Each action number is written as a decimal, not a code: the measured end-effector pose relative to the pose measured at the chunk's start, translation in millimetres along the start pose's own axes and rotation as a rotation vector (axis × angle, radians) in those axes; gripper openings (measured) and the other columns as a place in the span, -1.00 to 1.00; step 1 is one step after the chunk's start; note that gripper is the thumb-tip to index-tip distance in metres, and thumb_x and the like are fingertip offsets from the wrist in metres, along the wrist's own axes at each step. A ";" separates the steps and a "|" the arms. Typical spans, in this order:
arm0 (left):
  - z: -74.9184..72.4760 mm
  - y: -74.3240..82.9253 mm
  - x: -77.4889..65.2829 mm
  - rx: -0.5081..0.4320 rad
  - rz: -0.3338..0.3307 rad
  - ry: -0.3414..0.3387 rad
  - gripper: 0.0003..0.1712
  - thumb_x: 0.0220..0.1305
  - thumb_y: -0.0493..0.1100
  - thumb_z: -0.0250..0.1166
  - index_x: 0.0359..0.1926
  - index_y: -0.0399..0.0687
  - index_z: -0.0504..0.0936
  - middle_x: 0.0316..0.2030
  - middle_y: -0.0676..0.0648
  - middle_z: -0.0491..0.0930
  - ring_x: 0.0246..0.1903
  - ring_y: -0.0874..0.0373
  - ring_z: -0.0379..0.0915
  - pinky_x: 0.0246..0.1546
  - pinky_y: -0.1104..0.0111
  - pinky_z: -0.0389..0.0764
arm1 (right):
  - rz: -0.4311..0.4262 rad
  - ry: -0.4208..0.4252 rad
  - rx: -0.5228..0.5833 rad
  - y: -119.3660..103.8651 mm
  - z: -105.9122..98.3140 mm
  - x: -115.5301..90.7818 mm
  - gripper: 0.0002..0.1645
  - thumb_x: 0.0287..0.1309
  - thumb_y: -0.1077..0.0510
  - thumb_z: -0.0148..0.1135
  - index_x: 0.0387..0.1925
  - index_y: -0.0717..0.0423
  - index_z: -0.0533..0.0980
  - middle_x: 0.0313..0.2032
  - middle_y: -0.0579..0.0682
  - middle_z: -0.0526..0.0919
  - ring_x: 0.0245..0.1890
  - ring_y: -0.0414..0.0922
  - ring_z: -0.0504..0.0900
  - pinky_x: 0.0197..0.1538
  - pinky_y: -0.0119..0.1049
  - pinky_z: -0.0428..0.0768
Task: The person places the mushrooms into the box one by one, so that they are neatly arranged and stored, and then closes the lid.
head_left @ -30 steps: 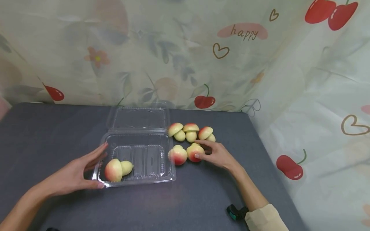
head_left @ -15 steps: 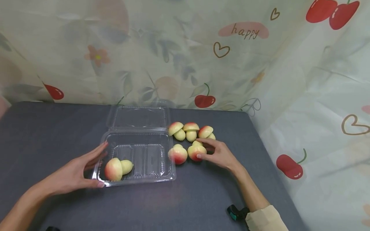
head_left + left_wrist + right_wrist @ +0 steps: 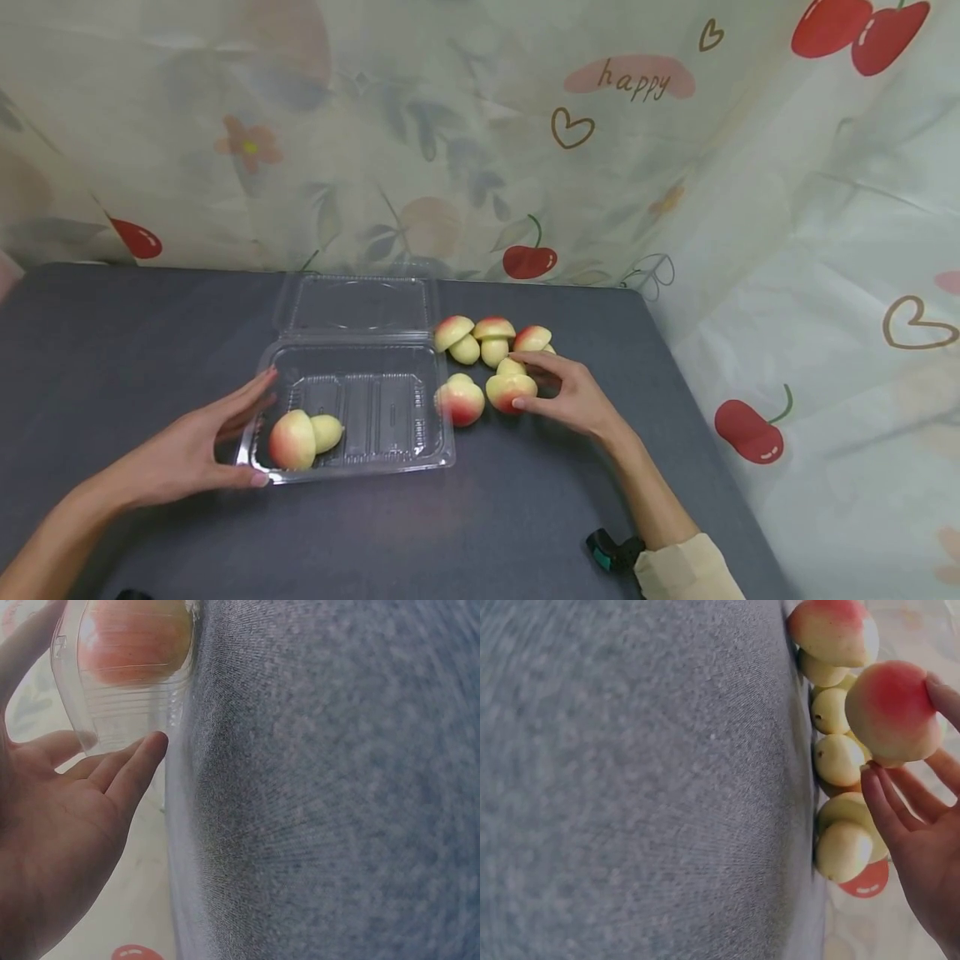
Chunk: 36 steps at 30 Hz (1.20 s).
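One mushroom (image 3: 512, 390) is sitting in the right grip (image 3: 566, 393), whose thumb and fingers are pinching it just right of the box (image 3: 393, 417); in the right wrist view it seems to be hanging clear of the counter (image 3: 480, 525). Next to it, nearer the box, a loose mushroom (image 3: 461, 400) is lying cap toward the person, and behind them a row of three (image 3: 495, 340) is waiting. Inside the box, a boxed mushroom (image 3: 294, 442) is lying on its side at the near left. So the work is looking barely begun: one in, one in hand, four left on the counter. The left grip (image 3: 191, 454) is touching the box's left end with spread, fairly straight fingers, probably steadying it. The lid (image 3: 360, 304) is lying folded back, not yet closed. Beyond, a printed cloth (image 3: 450, 167) is hanging.
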<state>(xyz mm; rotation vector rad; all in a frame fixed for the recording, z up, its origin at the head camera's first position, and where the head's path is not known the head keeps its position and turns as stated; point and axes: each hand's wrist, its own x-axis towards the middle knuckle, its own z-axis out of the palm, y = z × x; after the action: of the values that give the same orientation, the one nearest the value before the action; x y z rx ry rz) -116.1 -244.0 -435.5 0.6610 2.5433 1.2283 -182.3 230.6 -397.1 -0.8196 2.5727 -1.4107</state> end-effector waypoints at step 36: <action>-0.5 0.1 -0.6 0.003 -0.020 -0.008 0.39 -0.04 0.20 0.55 0.60 0.14 -0.19 0.51 -0.29 0.02 0.32 -0.26 0.25 0.05 0.68 0.34 | -0.135 -0.032 0.052 -42.5 30.7 19.7 -0.26 -0.07 0.41 0.52 0.20 0.42 0.46 0.13 0.25 0.56 0.00 0.10 0.63 0.11 0.01 0.57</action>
<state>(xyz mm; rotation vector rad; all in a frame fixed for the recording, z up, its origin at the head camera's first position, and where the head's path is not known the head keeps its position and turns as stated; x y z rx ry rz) -115.7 -244.7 -435.1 0.6378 2.5395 1.2126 -171.6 179.4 -376.9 -1.0155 2.4878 -1.4808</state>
